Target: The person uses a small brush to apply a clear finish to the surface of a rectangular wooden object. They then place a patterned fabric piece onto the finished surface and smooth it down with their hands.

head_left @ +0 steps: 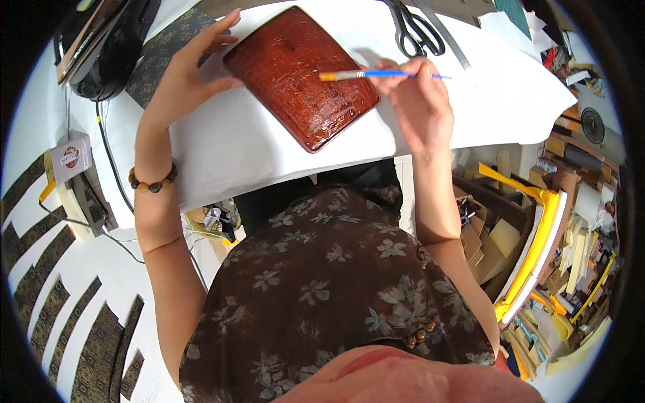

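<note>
A glossy reddish-brown rectangular panel with rounded corners (295, 60) lies at a slant on the white-covered table (222, 154). Streaks of wet-looking shine run over its surface. Between the thumb and fingers of my right hand (426, 101) is a slim paintbrush (359, 74) with a blue handle, a silvery collar and orange-brown bristles. The bristles point left over the panel; whether they touch it I cannot tell. At the panel's left edge my left hand (191, 77) is spread, thumb and fingers apart, its tips near the rim, holding nothing.
Black-handled scissors (416, 30) and a metal ruler (449, 40) lie at the far right of the table. Dark patterned sheet material (171, 50) and a black device (114, 60) with a cable are at left. Patterned strips (94, 349) lie lower left; cluttered shelves (571, 221) stand right.
</note>
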